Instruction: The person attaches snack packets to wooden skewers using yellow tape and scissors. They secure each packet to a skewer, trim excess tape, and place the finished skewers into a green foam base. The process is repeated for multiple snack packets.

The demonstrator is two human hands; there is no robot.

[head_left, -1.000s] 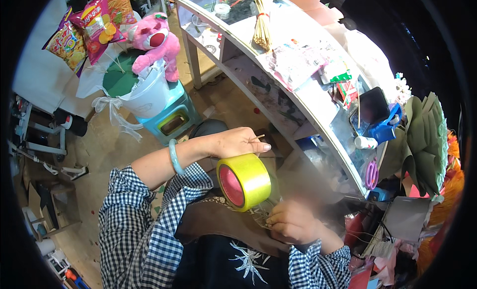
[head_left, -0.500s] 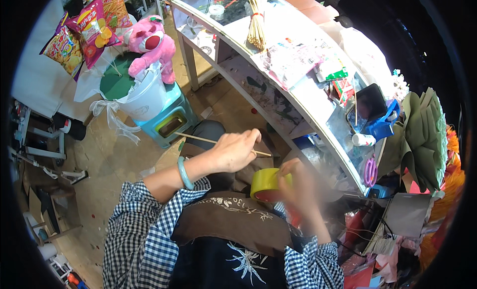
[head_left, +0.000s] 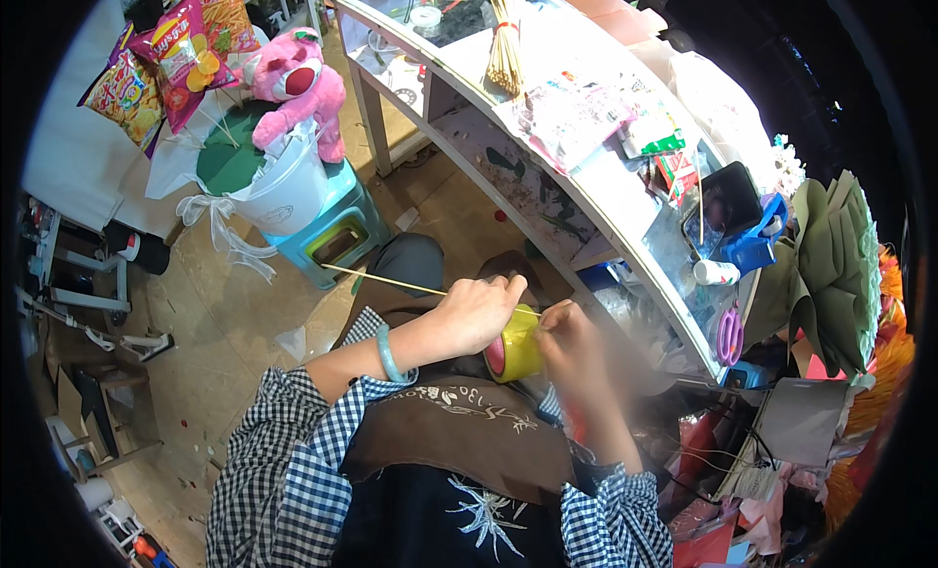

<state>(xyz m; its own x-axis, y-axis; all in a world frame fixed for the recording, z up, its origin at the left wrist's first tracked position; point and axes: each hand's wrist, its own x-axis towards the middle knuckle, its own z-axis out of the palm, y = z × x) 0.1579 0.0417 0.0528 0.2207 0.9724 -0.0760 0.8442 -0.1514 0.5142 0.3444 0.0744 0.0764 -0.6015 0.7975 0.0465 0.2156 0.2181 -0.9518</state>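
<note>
My left hand (head_left: 481,312) is closed around a thin wooden stick (head_left: 386,278), whose long end points left over my knee. The stick's short end comes out past those fingers and reaches my right hand (head_left: 575,341), whose fingertips pinch at it. Just under the stick, between the two hands, is a roll of yellow-green tape (head_left: 521,348) with a pink core. The roll lies against the right fingers; whether they also grip it is hard to see. The right wrist is blurred. A brown apron (head_left: 454,436) lies below the hands.
On the left, a white bucket (head_left: 288,197) with green foam, a pink plush bear (head_left: 303,89) and snack bags (head_left: 181,55) stands on a blue stool (head_left: 337,241). A white table (head_left: 586,177) at right bears a stick bundle (head_left: 505,41), packets and purple scissors (head_left: 729,336).
The left hand has moved slightly right and down with the stick, closer to the right hand. The tape roll has turned, and the right fingertips have risen to the stick's end.
</note>
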